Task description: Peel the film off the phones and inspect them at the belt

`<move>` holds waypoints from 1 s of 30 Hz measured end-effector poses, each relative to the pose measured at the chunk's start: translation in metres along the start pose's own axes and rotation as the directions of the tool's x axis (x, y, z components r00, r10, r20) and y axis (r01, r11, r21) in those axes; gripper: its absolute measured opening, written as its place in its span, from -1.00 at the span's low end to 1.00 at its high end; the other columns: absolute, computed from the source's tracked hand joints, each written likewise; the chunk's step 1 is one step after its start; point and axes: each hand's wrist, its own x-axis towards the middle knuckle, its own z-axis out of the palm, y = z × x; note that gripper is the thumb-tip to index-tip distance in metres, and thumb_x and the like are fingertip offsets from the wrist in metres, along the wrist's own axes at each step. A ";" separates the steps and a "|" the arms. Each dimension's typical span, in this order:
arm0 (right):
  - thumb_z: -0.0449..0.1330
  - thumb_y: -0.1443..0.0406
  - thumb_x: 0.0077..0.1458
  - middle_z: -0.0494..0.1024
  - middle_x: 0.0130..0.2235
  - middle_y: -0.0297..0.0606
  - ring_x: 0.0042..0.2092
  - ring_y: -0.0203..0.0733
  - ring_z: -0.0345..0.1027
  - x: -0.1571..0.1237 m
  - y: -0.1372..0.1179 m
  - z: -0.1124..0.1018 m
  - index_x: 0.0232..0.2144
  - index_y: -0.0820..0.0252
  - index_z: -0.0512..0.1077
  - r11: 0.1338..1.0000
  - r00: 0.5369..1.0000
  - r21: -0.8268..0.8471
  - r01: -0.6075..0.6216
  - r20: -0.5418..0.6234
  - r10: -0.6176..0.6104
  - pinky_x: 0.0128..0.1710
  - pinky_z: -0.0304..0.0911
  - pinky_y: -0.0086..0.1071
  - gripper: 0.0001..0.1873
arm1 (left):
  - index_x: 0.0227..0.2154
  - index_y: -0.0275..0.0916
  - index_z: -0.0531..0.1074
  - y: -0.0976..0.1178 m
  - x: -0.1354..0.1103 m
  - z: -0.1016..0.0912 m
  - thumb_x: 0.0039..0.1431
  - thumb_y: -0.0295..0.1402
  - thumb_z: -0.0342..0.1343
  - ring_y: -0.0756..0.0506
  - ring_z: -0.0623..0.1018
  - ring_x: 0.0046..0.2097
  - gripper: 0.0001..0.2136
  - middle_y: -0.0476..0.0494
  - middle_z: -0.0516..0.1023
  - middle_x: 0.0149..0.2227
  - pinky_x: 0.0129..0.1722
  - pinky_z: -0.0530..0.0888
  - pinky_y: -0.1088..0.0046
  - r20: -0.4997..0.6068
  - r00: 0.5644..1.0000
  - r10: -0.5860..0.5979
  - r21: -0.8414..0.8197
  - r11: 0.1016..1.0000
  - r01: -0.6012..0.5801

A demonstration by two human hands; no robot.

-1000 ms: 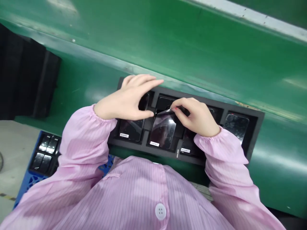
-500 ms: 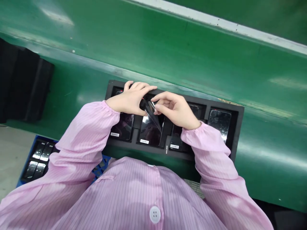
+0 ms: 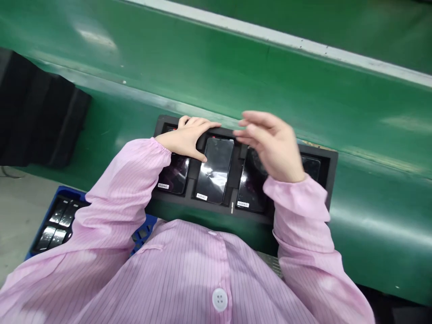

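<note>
A black foam tray [image 3: 232, 209] holds several dark, glossy smartphones in separate slots, with small white labels on their lower ends. My left hand [image 3: 189, 137] lies with fingers spread over the tray's far edge, its thumb at the left side of the second smartphone [image 3: 216, 173]. That phone's face looks flat and reflects light. Raised above the third smartphone [image 3: 251, 184] is my right hand [image 3: 272, 141], a little blurred, with fingers extended and apart; no object shows in it. Behind this hand and sleeve, the rightmost smartphone [image 3: 311, 166] is partly hidden.
Stacked black foam blocks [image 3: 37, 110] stand at the left of the green bench [image 3: 378, 193]. Below the bench on the left, a blue crate [image 3: 62, 193] holds more dark trays with shiny items. A pale rail [image 3: 256, 38] crosses the far side.
My right hand has moved up and right, away from the second phone. The lifted clear film it was pinching there no longer shows. My left hand has stayed on the tray.
</note>
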 end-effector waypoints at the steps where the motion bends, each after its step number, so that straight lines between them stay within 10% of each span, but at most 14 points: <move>1: 0.23 0.27 0.16 0.59 -0.13 -0.29 -0.16 -0.19 0.54 -0.003 -0.010 -0.017 -0.10 0.08 0.50 0.990 0.994 -0.122 0.075 -0.071 -0.084 -0.04 0.45 -0.18 -0.77 | 0.32 -0.07 0.03 0.000 -0.001 0.000 -0.18 0.02 0.32 -0.40 0.14 0.30 -0.02 -0.26 0.21 0.28 0.28 -0.12 -0.03 -0.011 1.000 0.002 -0.003 1.000 -0.002; 4: 0.21 0.31 0.17 0.60 -0.15 -0.20 -0.13 -0.10 0.52 -0.018 -0.028 -0.069 -0.06 0.12 0.51 0.809 0.922 -0.574 0.125 -0.235 -0.309 -0.04 0.42 -0.11 -0.73 | 0.29 -0.12 0.09 0.000 -0.004 0.002 -0.12 0.06 0.28 -0.38 0.18 0.28 -0.09 -0.28 0.26 0.24 0.28 -0.08 -0.01 -0.063 0.998 -0.009 -0.027 1.000 0.008; 8: 0.22 0.34 0.13 0.60 -0.10 -0.09 -0.07 0.01 0.47 -0.051 -0.019 -0.097 -0.06 0.24 0.53 0.452 0.960 -0.890 0.058 -0.075 -0.271 -0.01 0.36 -0.03 -0.70 | 0.20 -0.21 0.20 -0.008 -0.011 0.004 0.04 0.16 0.09 -0.34 0.27 0.21 -0.24 -0.32 0.34 0.14 0.25 -0.01 0.01 -0.110 0.994 -0.026 -0.083 0.996 0.017; 13: 0.17 0.33 0.23 0.56 -0.16 -0.11 -0.13 -0.02 0.36 -0.061 0.005 -0.055 -0.10 0.26 0.54 0.295 0.951 -0.904 0.309 0.289 -0.111 -0.06 0.31 -0.14 -0.77 | 0.06 -0.20 0.32 -0.023 -0.012 -0.007 0.08 0.17 0.00 -0.31 0.32 0.17 -0.37 -0.25 0.42 0.07 0.25 0.02 0.03 -0.136 0.987 -0.082 -0.107 0.992 0.068; 20: 0.20 0.24 0.24 0.51 -0.18 -0.01 -0.12 0.09 0.32 -0.021 0.022 -0.008 -0.11 0.42 0.48 0.115 0.971 -0.966 0.230 0.236 0.044 -0.13 0.21 -0.15 -0.70 | -0.08 -0.26 0.48 -0.003 0.019 -0.028 0.08 0.18 -0.01 -0.54 0.35 0.17 -0.39 -0.42 0.46 0.06 0.14 0.16 -0.18 -0.032 0.835 -0.550 0.021 0.834 0.551; 26: 0.29 0.18 0.18 0.54 -0.29 -0.18 -0.22 -0.02 0.36 -0.018 0.020 -0.013 -0.24 0.30 0.47 0.160 0.973 -0.962 0.223 0.231 0.030 -0.21 0.15 -0.24 -0.74 | -0.01 -0.13 0.42 0.038 0.035 0.000 0.26 -0.06 -0.04 -0.18 0.44 0.12 -0.63 -0.10 0.52 0.04 0.19 0.23 0.21 -0.107 0.968 -0.226 -0.047 0.974 0.222; 30: 0.25 0.19 0.22 0.54 -0.32 -0.19 -0.26 -0.03 0.37 -0.025 0.022 -0.009 -0.22 0.27 0.49 0.107 0.980 -0.975 0.196 0.191 -0.055 -0.27 0.09 -0.23 -0.78 | 0.15 -0.19 0.32 0.045 0.027 0.015 0.19 -0.03 0.09 -0.25 0.35 0.20 -0.46 -0.23 0.42 0.13 0.25 0.11 0.04 -0.135 0.989 -0.059 -0.002 0.998 0.059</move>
